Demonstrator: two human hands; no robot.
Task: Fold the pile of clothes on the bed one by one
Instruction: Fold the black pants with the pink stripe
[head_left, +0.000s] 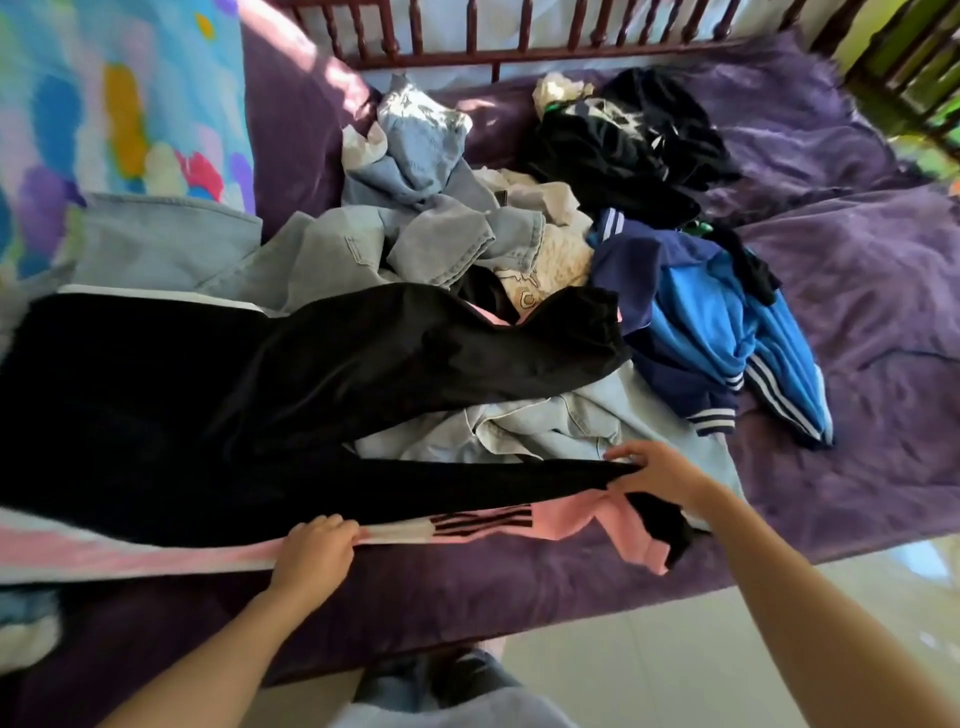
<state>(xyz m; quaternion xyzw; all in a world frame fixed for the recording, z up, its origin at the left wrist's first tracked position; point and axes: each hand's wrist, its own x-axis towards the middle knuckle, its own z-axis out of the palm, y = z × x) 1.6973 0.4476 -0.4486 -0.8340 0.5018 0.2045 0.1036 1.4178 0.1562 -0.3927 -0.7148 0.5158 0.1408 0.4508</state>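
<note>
Head camera, looking down over the near edge of the bed. Black trousers (208, 405) lay spread across the front of the purple blanket (857, 312), running from the far left to about mid-right, with the two legs parting toward the right. The upper leg rested on top of the pile; the lower leg lay along the bed edge, and its pink and black cuff hung over the side.

Left hand (317, 551): fingers curled over the pink and white side stripe (208, 558) of the near leg, gripping that edge. Right hand (660, 475): fingertips and thumb pinched the black cloth of the same leg, just above the cuff. Both forearms bare.

Pile sat behind the trousers, mid-bed. Pale denim pieces (426, 239) crumpled at the centre and left, more denim showing between the two legs. A cream garment (561, 260) lay among the denim. A blue jacket (711, 312) with white stripes lay to the right, touching the pile. A black garment (623, 150) with white print lay further back.

Wooden rail (470, 31) ran along the far side. Bright patterned cloth (119, 104) at the upper left. Pale tiled floor (649, 649) below the bed edge.
</note>
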